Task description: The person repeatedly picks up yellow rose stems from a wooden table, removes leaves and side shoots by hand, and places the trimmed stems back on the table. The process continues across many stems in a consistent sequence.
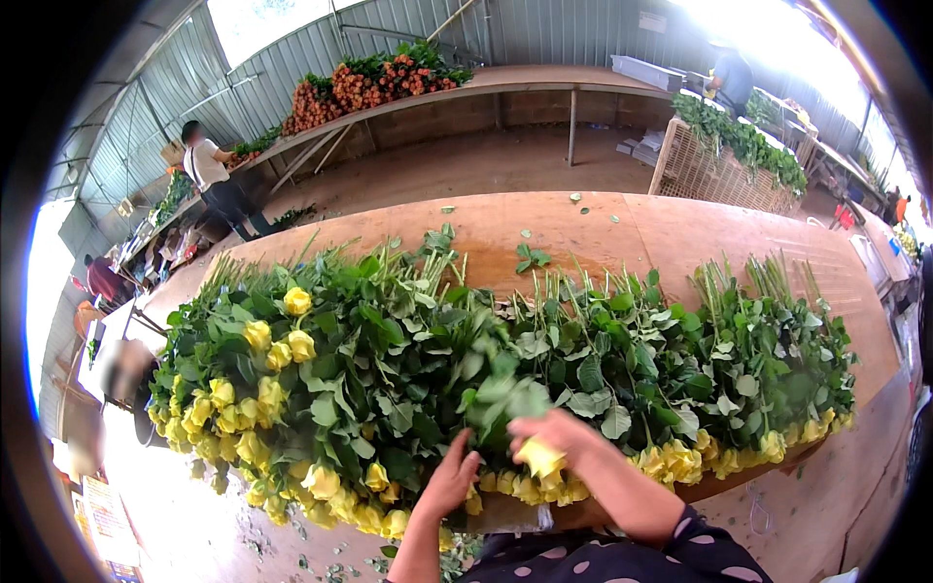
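Observation:
My right hand [566, 437] grips a yellow rose [540, 458] just above the table's near edge. The rose's head hangs under my fingers, and its leaves and stem blur away toward the left pile. My left hand [449, 483] is beside the near edge of that pile, fingers stretched out and apart, holding nothing I can see. The left pile of yellow roses [255, 449] is thick, heads toward me and to the left, stems pointing away. A lower row of yellow roses [671, 461] lies to the right, blooms along the near edge.
The wooden table [680, 219] carries loose leaves [531, 257] behind the stems. Beyond it, a long bench [525, 78] bears orange flowers [355, 87]. A wicker crate [714, 177] with greenery stands far right. One person [209, 165] works far left, another [731, 78] far right.

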The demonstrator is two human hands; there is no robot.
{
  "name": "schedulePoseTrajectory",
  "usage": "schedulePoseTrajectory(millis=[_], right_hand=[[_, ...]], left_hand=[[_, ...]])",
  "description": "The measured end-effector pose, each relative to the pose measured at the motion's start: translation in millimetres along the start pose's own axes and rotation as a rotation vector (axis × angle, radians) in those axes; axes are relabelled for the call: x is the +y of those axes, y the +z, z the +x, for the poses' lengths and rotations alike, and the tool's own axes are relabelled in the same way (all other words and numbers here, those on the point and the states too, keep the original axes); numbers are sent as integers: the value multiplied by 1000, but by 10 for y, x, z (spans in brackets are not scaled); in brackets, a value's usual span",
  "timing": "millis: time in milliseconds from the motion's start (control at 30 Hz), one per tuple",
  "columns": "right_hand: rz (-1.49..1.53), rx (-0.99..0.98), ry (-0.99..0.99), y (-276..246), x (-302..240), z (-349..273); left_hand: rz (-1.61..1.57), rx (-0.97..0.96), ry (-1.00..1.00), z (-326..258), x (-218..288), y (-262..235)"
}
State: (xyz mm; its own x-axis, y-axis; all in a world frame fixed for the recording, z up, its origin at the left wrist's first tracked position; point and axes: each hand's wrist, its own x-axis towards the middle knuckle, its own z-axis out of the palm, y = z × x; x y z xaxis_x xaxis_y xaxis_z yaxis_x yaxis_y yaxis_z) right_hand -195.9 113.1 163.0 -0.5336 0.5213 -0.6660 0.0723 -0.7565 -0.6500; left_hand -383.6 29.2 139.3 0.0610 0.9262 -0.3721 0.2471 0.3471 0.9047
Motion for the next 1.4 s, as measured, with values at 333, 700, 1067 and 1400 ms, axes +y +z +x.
schedulePoseTrajectory(millis=[333, 700, 1067, 1400], right_hand=[[69, 584, -786, -1651, 134, -1918], [-884, 1396, -117, -4957, 1043, -3714], [-125, -199, -628, -625, -122, -1469], [-194, 90, -796, 176, -57, -1205]], left_hand=[[-1125, 55, 126, -219, 144, 202], [-922, -45, 48, -542, 565, 760], [101, 509, 171, -240, -128, 655], [1244, 584, -53, -88, -657, 294]])
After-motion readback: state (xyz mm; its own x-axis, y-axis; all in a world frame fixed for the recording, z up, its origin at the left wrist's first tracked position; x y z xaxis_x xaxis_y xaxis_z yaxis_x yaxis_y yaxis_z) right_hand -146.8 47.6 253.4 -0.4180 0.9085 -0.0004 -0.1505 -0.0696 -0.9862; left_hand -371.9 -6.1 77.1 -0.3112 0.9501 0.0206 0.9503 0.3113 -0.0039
